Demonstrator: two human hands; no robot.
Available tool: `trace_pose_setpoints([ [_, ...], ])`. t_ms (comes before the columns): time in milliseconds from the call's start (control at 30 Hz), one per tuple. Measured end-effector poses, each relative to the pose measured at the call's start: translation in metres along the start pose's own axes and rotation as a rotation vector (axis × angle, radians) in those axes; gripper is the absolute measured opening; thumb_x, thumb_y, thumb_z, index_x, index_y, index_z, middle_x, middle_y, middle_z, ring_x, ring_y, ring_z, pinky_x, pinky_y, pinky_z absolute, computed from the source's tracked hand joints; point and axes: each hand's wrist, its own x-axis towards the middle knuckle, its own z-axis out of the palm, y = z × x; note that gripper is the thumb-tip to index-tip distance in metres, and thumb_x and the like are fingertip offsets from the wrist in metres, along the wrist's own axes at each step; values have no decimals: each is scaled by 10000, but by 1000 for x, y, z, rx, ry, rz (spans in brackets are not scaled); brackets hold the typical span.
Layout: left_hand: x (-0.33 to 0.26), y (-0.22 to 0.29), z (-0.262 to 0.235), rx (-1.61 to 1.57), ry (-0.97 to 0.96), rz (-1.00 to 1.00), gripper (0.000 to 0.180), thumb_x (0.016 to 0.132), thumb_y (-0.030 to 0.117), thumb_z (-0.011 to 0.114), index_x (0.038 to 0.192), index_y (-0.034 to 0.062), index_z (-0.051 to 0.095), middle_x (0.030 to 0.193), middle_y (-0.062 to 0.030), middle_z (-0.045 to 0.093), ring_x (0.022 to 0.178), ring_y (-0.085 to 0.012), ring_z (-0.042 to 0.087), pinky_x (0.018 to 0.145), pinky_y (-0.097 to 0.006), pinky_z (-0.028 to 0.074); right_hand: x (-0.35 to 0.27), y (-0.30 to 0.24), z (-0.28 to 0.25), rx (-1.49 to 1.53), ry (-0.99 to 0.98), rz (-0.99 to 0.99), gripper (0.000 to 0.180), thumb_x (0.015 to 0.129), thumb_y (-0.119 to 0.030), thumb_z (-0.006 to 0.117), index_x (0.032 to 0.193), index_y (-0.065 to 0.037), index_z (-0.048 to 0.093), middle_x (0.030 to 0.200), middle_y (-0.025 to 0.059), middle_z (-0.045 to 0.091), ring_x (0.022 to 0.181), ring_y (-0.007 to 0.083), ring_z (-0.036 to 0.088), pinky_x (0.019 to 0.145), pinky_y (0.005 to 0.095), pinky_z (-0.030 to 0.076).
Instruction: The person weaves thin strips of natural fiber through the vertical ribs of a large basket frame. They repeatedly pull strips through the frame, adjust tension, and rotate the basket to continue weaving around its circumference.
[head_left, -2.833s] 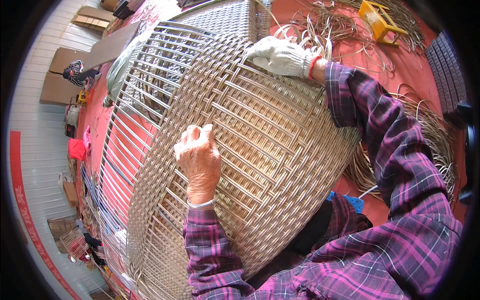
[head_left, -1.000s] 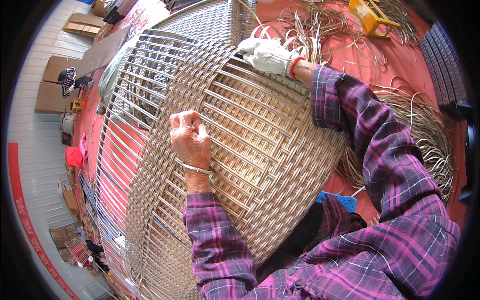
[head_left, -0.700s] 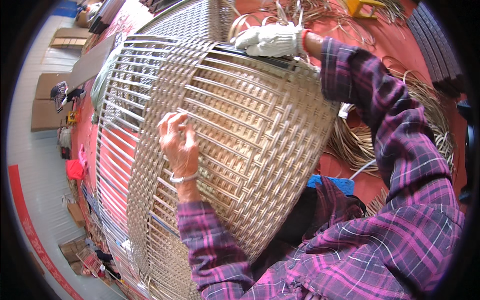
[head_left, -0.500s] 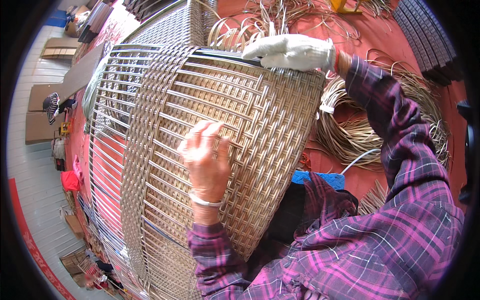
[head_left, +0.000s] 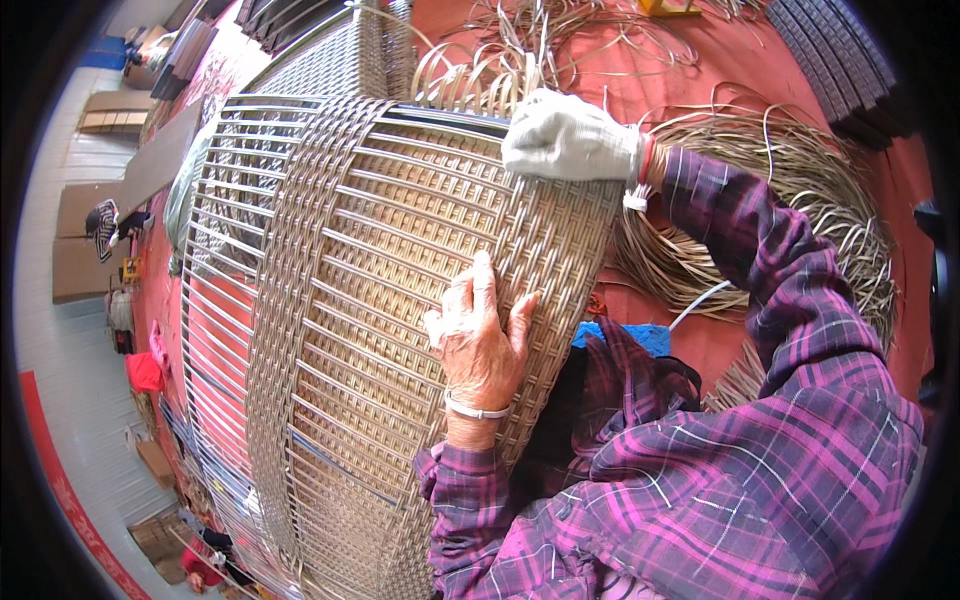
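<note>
A tan wicker panel [head_left: 420, 240] lies tilted before me, tight weave on its right part and bare rods on its left. My left hand [head_left: 480, 340] is bare, with a white band at the wrist. Its fingers are spread and rest on the border between rods and weave. At the panel's far right edge my right hand [head_left: 572, 138], in a white knitted glove, is closed with curled fingers. Whatever it grips is hidden by the glove. A woven band [head_left: 318, 180] crosses the rods further left.
A large coil of tan strips [head_left: 790, 180] lies on the red floor [head_left: 700, 65] to the right. Loose strips [head_left: 540, 30] spread beyond the panel. Dark stacked panels [head_left: 835, 60] stand far right. A blue block [head_left: 640, 338] sits near my lap. Another person [head_left: 200, 565] shows at lower left.
My left hand has moved right across the panel and its fingers have spread out. My gloved right hand has come slightly left and down, and its stretched fingers have curled closed.
</note>
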Motion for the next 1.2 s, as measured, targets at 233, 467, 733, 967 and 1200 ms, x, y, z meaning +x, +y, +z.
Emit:
trace_pose_setpoints([
  [233, -8, 1, 3, 137, 25, 42, 675, 862, 387, 648, 1387, 17, 443, 1302, -137, 528, 1107, -301, 497, 961, -453, 315, -42, 17, -22, 370, 94, 313, 361, 946, -292, 542, 1157, -11, 627, 1068, 59, 647, 951, 154, 592, 862, 304, 469],
  [467, 10, 14, -22, 217, 106, -7, 426, 845, 266, 692, 1208, 55, 622, 1233, -140, 596, 1171, -317, 481, 1010, -461, 280, -59, 18, -12, 732, -47, 388, 496, 954, -281, 564, 1343, 13, 474, 1234, 92, 604, 1121, 154, 552, 978, 307, 431],
  [733, 93, 24, 21, 132, -112, 150, 499, 886, 273, 638, 1284, -8, 528, 1279, -195, 549, 1166, -353, 488, 1013, -466, 300, -72, 21, -11, 631, -90, 306, 531, 978, -361, 507, 1352, 15, 469, 1313, 144, 562, 1219, 258, 529, 1039, 382, 400],
  [967, 85, 26, 13, 8, -108, 167, 492, 898, 210, 618, 1324, -9, 504, 1313, -198, 537, 1195, -361, 488, 1044, -444, 293, -48, 66, 13, 1099, -26, 421, 453, 979, -365, 502, 1232, -4, 602, 1105, 33, 674, 942, 113, 604, 785, 268, 481],
  [1200, 92, 1, -16, -58, -96, 156, 377, 857, 124, 656, 1221, 42, 604, 1275, -144, 571, 1197, -318, 499, 1031, -433, 326, -18, 29, -14, 753, 16, 710, 272, 887, -272, 627, 800, -18, 672, 688, 1, 612, 641, 61, 554, 589, 248, 453],
])
